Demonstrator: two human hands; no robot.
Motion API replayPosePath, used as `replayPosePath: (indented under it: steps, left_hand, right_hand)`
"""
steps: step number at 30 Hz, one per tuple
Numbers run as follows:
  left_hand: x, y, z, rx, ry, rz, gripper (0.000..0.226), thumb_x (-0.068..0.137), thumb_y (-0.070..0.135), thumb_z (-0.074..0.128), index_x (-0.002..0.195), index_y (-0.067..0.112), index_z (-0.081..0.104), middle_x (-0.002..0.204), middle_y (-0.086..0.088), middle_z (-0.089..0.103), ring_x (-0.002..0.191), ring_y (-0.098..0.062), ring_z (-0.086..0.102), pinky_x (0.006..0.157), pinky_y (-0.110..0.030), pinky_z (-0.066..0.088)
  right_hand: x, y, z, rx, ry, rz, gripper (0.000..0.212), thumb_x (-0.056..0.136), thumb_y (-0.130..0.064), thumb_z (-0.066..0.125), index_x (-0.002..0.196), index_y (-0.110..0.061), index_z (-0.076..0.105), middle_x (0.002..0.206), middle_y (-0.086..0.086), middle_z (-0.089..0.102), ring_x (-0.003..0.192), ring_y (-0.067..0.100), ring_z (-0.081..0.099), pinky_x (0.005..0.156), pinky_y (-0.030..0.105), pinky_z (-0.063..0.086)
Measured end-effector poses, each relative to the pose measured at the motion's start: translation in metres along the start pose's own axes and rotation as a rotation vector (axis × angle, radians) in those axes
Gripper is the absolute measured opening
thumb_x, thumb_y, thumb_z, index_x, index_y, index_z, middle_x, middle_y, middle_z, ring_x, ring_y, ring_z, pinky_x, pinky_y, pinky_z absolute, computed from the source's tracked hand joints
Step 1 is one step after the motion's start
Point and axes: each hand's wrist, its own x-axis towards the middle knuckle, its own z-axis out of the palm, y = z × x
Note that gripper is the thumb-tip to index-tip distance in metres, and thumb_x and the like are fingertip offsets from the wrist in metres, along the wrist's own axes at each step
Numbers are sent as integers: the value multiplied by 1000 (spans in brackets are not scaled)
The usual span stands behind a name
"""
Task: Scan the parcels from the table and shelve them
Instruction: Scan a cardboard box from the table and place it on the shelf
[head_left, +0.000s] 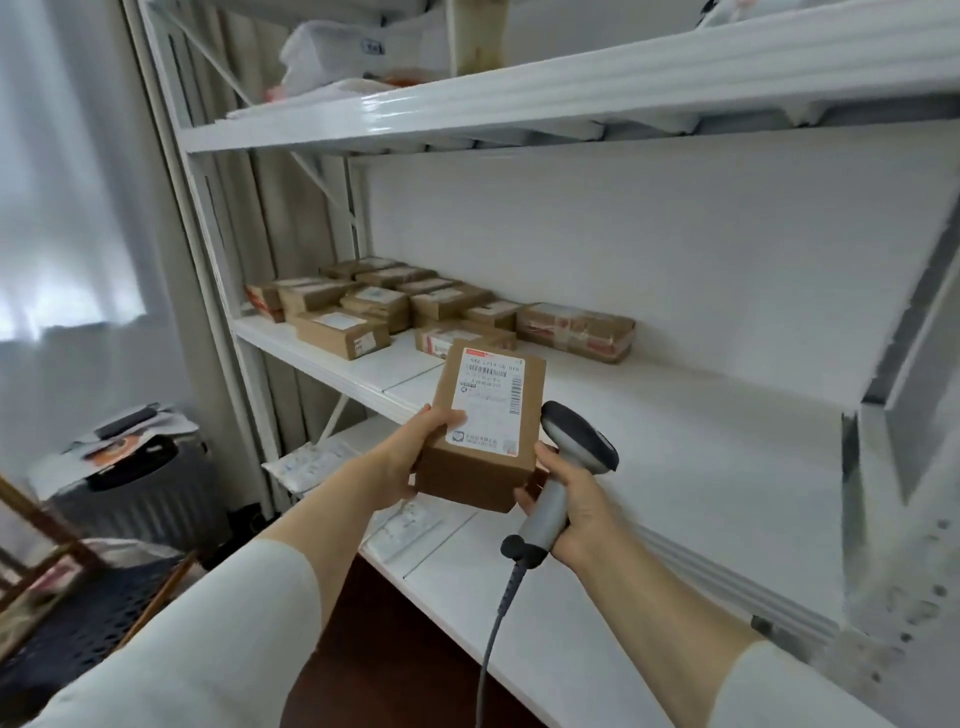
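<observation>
The left hand (410, 457) gripped the parcel (467, 475), a small brown cardboard box, from its left side. The thumb lay curled over the top face at the edge of the white shipping label (488, 400), and the fingers were wrapped underneath, out of sight. The box was held in the air in front of the middle shelf (701, 441), label and barcodes facing up and tilted toward the camera.

The right hand (571, 512) was closed round the handle of a grey barcode scanner (571, 441). The scanner's dark head stood just beside the box's right edge, and its cable (491, 639) hung down between the forearms. The thumb and one fingertip seemed to touch the box's lower right corner, though the contact was hard to make out.

At the left end of the middle shelf sat a cluster of shelved boxes (363, 312), brown, labelled and packed close together, some banded with red-printed tape. The lower shelf (447, 582) carried flat white mailers (311, 462), one partly covered by the left forearm. The upper shelf (519, 98) held pale bags (337, 57), blurred and cut off by the top of the view. The print on the label was too small to read, and the rack's right side was smeared.
</observation>
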Motion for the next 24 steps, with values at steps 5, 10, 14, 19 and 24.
replayPosePath:
  steps: [5,10,14,19,24]
  left_hand:
    - [77,28,0,9,19,-51,47,85,45,62,123,22,47,118,-5,59,110,-22,52,94,-39,38]
    - [140,51,10,50,-63,-28,39,88,43,59,117,20,48,109,-2,62,103,-21,57,87,-32,46]
    - [189,62,20,81,-129,-20,32,90,37,58,116,18,51,99,-1,66,89,-15,62,69,-23,49]
    - [260,72,23,174,-125,4,49,85,42,66,123,16,47,96,3,58,96,-17,56,87,-31,45]
    - [322,87,14,172,-196,33,47,87,49,62,119,18,51,107,0,59,100,-17,56,86,-29,46]
  right_hand:
    - [72,-29,15,5,4,14,30,77,-20,78,104,-11,69,108,16,70,92,26,65,66,31,56]
    - [126,-55,20,-19,70,-5,36,72,-23,82,103,-11,70,106,14,72,93,29,68,66,31,55]
    - [160,-67,23,-37,149,-42,43,69,-24,84,108,-10,72,104,13,73,83,26,69,63,29,55]
    - [203,-77,32,13,279,-88,38,73,-19,81,107,-7,69,103,14,71,87,27,69,62,31,54]
    - [246,-82,57,65,413,-133,24,75,-17,80,95,-10,67,103,14,68,92,28,65,74,33,55]
